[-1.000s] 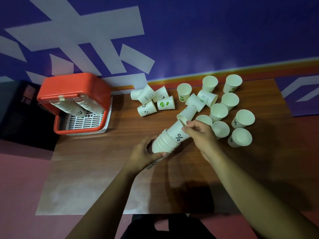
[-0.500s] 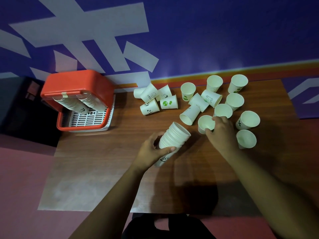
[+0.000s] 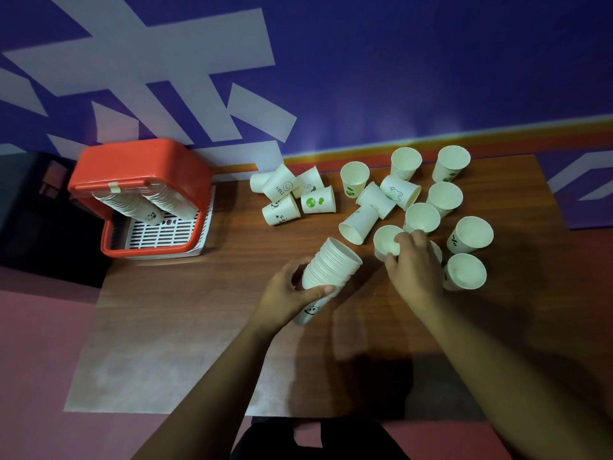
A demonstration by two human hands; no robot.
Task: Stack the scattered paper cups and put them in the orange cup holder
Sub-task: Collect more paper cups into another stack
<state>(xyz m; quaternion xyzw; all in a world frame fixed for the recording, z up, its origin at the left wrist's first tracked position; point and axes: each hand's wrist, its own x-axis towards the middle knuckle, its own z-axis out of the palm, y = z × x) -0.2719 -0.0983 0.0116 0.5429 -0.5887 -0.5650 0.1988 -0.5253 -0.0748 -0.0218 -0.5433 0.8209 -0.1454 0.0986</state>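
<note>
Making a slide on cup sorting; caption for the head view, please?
Left hand grips a tilted stack of paper cups while the right hand grasps an upright cup on the table.

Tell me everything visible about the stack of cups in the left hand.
The stack of cups is many white paper cups nested tightly, rims forming close ridges. It is tilted, open mouth away from the person. The bottom cup bears a small black print. The left hand grips its lower part, thumb across the front; the right hand does not touch it.
</note>
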